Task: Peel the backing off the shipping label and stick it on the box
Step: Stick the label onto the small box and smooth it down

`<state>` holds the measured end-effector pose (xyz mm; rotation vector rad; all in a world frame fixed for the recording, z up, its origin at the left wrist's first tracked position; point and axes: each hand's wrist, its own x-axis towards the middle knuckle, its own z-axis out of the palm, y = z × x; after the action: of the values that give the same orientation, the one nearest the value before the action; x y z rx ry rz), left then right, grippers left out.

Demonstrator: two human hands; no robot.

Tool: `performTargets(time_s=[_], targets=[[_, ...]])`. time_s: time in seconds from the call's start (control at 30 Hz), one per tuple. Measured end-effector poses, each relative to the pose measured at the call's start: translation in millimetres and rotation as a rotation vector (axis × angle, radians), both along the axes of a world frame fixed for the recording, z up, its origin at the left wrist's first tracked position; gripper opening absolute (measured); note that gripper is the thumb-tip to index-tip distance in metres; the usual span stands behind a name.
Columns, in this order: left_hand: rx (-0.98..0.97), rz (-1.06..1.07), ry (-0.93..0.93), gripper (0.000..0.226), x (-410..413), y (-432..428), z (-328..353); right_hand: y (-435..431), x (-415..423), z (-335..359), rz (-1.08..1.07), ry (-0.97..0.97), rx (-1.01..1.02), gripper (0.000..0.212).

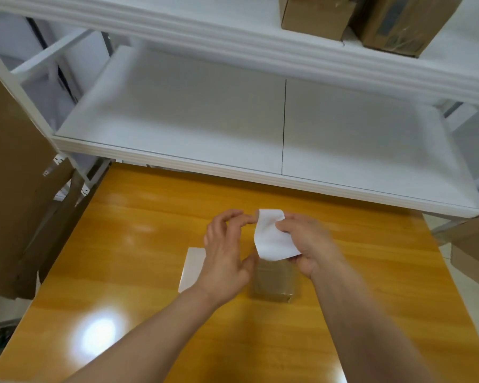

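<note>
Early days I'd say: right hand (307, 244) grips the label (270, 236) by its side just above the box (274, 283) on the table (150, 230), left hand (224, 252) pinches its top corner, peel maybe barely started (too blurry to tell), nothing stuck down yet.

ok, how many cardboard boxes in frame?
3 for sure: small box on the table; left box and right box on the top shelf, upper right. Cardboard at the left and right frame edges may be more.
</note>
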<state>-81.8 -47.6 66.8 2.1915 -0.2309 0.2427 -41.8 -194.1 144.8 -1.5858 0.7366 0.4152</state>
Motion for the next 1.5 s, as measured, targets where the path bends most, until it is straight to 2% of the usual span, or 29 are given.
performTargets(time_s=[0.1,0.2,0.33,0.4,0.47,0.53,0.6,0.67,0.77,0.87,0.97,1.07,1.17,1.33,1.5], targets=[[-0.015,0.064,-0.089,0.073,-1,-5,13,-3,-2,6,-0.015,-0.02,0.016,0.039],[0.058,0.033,-0.152,0.073,-2,-5,22,-7,-5,13,-0.009,-0.037,0.019,0.037],[0.218,-0.056,-0.269,0.053,-5,-9,32,-11,-10,23,-0.01,-0.06,0.069,0.043],[0.24,-0.077,-0.312,0.044,-5,-13,38,-13,-13,28,0.0,-0.08,0.064,0.05],[0.229,-0.072,-0.309,0.039,-4,-15,43,-16,-15,33,0.013,-0.087,0.056,0.048],[0.191,-0.048,-0.261,0.033,-2,-15,49,-18,-17,38,0.04,-0.092,0.066,0.035],[0.069,-0.022,-0.154,0.019,-1,-16,55,-20,-19,42,0.054,-0.089,0.101,0.022],[-0.112,0.018,-0.001,0.01,2,-17,61,-21,-20,45,0.057,-0.085,0.148,0.027],[-0.233,0.075,0.139,0.017,7,-17,64,-21,-21,45,0.084,-0.078,0.151,0.044],[-0.327,0.101,0.218,0.013,9,-16,68,-22,-20,42,0.086,-0.072,0.163,0.051],[-0.603,0.115,0.354,0.014,8,-16,77,-21,-20,39,0.088,-0.055,0.172,0.043],[-0.762,0.153,0.444,0.018,9,-14,85,-20,-22,37,0.127,-0.056,0.139,0.027],[-0.771,0.183,0.497,0.019,11,-14,89,-21,-23,33,0.166,-0.068,0.05,0.016],[-0.766,0.212,0.534,0.022,15,-15,91,-23,-26,28,0.199,-0.077,-0.056,0.008],[-0.724,0.209,0.542,0.024,16,-17,89,-27,-28,28,0.179,-0.076,-0.078,0.01]])
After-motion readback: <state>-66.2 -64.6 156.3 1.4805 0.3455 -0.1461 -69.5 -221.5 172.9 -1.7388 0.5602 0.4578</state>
